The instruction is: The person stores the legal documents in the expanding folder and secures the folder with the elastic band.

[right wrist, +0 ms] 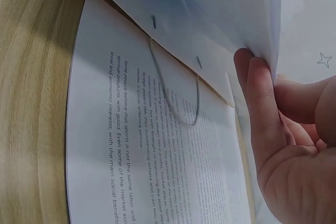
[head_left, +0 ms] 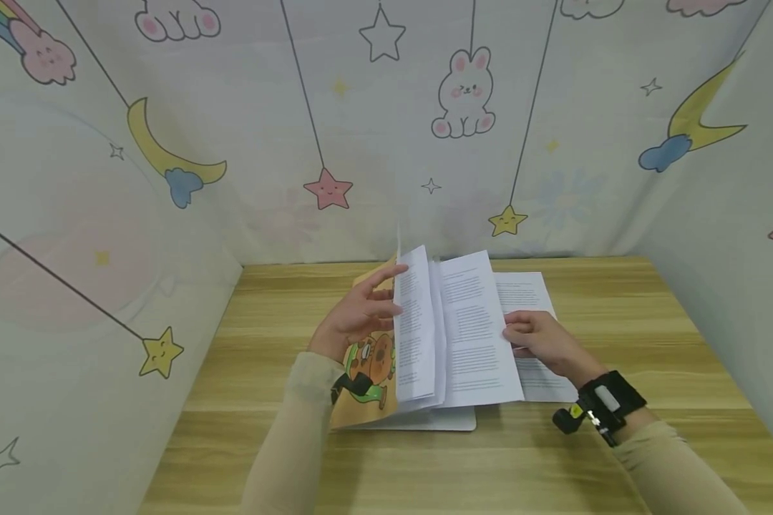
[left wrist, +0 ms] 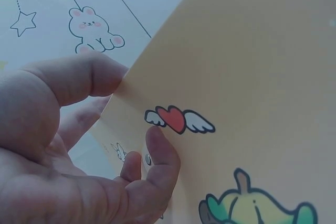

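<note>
Wood-grain surface (head_left: 631, 315), cartoon-print backdrop (head_left: 393, 143). Left hand (head_left: 354, 315) pinches cartoon cover (left wrist: 252, 72) edge; right hand (head_left: 541, 340) pinches printed pages (head_left: 477, 357), surface centre, over another sheet (head_left: 544, 383). Step, probably: leafing. Next likely calls for turning without snagging grey loop (right wrist: 169, 103).

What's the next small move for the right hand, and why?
Probably lower the raised printed sheets onto the flat page beneath: the right hand pinches their outer edge, the right wrist view shows a gap above that page, and the left hand holds the orange cover at its edge.
</note>
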`<state>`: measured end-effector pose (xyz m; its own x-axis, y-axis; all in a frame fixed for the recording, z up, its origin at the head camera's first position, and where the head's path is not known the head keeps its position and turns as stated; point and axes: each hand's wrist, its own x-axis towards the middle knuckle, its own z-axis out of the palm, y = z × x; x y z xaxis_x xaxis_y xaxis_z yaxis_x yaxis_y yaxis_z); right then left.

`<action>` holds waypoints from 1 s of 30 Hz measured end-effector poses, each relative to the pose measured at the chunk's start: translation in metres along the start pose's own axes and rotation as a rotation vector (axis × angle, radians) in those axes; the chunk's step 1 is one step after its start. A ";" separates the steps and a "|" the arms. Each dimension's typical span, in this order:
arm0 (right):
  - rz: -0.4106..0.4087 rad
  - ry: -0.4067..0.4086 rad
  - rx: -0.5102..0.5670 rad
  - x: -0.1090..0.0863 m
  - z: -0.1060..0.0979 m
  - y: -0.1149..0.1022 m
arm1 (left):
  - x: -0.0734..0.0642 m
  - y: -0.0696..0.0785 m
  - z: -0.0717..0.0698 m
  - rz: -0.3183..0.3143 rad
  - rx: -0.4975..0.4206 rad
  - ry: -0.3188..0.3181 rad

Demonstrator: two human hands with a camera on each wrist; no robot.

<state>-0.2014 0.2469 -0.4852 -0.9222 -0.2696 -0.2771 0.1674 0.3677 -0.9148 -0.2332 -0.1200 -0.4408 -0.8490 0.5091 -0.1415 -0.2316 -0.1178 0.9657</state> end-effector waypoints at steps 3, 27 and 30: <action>-0.002 0.011 -0.011 0.001 0.002 0.000 | 0.001 0.000 0.000 0.009 0.008 -0.002; -0.017 0.011 -0.022 0.011 0.027 -0.007 | -0.001 0.000 0.001 0.012 0.012 0.001; -0.015 0.011 -0.020 0.011 0.030 -0.009 | 0.000 0.000 0.000 0.013 0.013 0.004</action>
<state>-0.2030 0.2138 -0.4892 -0.9285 -0.2652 -0.2601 0.1467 0.3816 -0.9126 -0.2328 -0.1197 -0.4412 -0.8536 0.5045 -0.1301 -0.2149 -0.1134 0.9700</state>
